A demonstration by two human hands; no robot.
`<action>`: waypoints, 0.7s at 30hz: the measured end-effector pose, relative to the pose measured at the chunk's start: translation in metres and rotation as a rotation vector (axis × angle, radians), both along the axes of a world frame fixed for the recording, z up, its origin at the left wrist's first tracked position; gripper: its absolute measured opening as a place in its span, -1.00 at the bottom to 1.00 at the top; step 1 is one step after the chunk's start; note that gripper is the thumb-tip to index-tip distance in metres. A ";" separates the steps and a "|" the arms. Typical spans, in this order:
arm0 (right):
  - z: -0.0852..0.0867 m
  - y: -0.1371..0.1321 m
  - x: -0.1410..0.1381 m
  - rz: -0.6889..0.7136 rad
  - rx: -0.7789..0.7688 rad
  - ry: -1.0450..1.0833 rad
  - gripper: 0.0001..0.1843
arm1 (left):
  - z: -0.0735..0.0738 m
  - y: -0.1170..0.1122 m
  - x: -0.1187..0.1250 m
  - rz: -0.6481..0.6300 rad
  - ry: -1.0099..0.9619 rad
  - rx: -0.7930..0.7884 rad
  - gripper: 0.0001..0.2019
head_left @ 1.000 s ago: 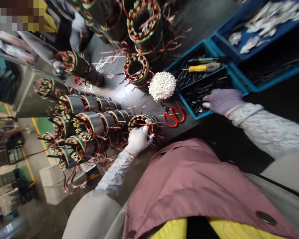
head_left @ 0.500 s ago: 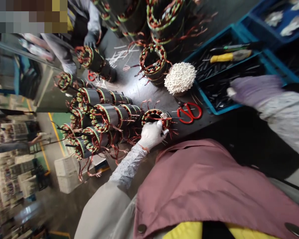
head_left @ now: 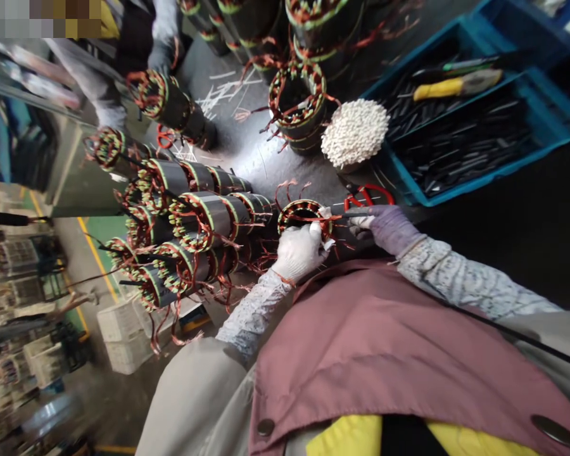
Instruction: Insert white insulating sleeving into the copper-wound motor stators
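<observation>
At the near edge of the table (head_left: 247,142), the white-gloved left hand (head_left: 299,252) curls firmly around a copper-wound motor stator (head_left: 304,218). The purple-gloved right hand (head_left: 384,229) reaches across, pinching a slim black rod (head_left: 356,214) whose tip lies over the stator's windings (loose copper leads (head_left: 287,187) bristle outward). Red scissors (head_left: 368,195) sit just beyond.

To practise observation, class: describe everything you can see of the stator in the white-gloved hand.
The stator has a ring of copper windings bound with red and green ties, with loose copper leads sticking out. Its open end faces the camera. The white-gloved left hand clasps its side; a dark tool in the purple-gloved right hand lies across the end.
</observation>
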State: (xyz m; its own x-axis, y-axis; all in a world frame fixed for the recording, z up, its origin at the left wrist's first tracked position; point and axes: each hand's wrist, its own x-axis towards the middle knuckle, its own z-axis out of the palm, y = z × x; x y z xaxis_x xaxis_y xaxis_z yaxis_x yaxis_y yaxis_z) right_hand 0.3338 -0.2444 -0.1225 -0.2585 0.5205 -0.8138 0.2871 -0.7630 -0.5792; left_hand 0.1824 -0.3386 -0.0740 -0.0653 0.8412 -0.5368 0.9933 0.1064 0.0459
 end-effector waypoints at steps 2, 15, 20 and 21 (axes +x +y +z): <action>-0.002 0.001 -0.003 0.100 0.190 -0.075 -0.86 | 0.000 0.000 0.000 0.000 -0.003 -0.003 -0.54; -0.029 -0.002 -0.014 0.735 0.836 -0.180 -0.72 | -0.003 -0.004 -0.004 -0.012 -0.036 0.025 -0.58; -0.023 -0.002 -0.042 0.804 0.825 -0.134 -0.77 | 0.003 -0.004 -0.010 0.060 0.089 -0.043 -0.62; -0.021 0.005 -0.034 0.815 0.827 -0.132 -0.80 | 0.004 -0.003 -0.011 0.072 0.115 -0.056 -0.62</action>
State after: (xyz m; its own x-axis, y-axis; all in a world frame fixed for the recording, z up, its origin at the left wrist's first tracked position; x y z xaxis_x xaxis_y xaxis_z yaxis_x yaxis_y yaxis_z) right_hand 0.2994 -0.2396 -0.1436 -0.6991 0.6237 -0.3497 0.6129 0.2708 -0.7423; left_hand 0.1718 -0.3421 -0.0697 -0.1877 0.8013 -0.5681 0.9814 0.1764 -0.0754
